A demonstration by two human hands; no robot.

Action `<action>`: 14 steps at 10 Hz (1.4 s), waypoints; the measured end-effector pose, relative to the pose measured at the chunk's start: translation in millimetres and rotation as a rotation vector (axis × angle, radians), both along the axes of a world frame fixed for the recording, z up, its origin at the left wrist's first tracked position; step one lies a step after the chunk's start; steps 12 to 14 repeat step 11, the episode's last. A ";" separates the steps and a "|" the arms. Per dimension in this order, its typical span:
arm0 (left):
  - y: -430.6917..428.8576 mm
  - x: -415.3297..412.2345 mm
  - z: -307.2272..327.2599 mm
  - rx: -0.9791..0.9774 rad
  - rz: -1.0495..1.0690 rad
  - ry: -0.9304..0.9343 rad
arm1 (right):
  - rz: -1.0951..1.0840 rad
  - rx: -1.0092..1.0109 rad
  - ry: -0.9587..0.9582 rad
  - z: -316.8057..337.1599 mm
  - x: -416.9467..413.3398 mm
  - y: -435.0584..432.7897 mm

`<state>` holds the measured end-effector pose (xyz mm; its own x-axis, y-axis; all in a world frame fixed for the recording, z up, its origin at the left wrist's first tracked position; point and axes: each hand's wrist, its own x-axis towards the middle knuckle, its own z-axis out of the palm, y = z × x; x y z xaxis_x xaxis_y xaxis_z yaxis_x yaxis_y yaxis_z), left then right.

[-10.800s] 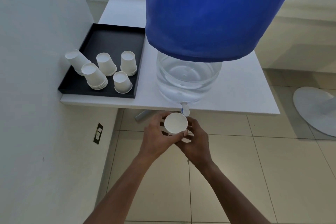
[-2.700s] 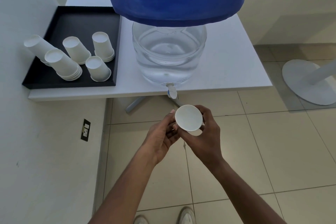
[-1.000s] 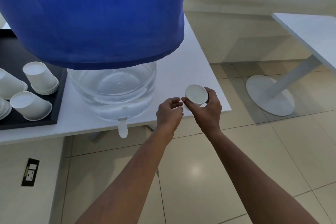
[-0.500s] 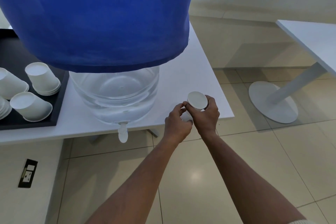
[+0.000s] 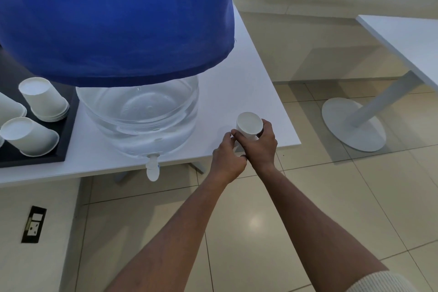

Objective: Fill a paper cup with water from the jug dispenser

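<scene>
A white paper cup (image 5: 249, 124) is upright near the front right corner of the white table (image 5: 248, 87). My right hand (image 5: 260, 147) is wrapped around its lower part. My left hand (image 5: 226, 157) touches the cup's base from the left with its fingertips. Whether the cup rests on the table cannot be told. The clear water jug (image 5: 139, 114) under a blue cloth cover (image 5: 113, 19) stands to the left. Its white tap (image 5: 152, 168) hangs over the table's front edge, well left of the cup.
A black tray (image 5: 35, 159) at the left holds several upside-down paper cups (image 5: 43, 99). A wall socket (image 5: 34, 224) is low on the left wall. A second white table (image 5: 407, 40) with a round foot (image 5: 353, 123) stands at the right on the tiled floor.
Over the earlier frames the cup left the tap and travelled right with both hands. In the last half second it came lower over the table corner, and my left hand closed in on its base.
</scene>
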<state>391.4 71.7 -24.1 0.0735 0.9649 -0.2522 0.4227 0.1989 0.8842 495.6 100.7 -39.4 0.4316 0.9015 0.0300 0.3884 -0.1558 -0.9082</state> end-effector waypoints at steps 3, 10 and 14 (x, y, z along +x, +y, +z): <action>-8.5 -3.7 -0.7 0.022 -0.084 0.119 | 0.049 -0.007 0.058 -17.3 15.1 -23.3; -37.6 -39.2 28.5 0.208 -0.031 0.174 | 0.067 -0.046 0.141 7.6 12.9 -83.2; -46.6 -54.9 52.5 0.316 0.006 0.199 | 0.090 -0.044 0.179 43.7 6.4 -102.5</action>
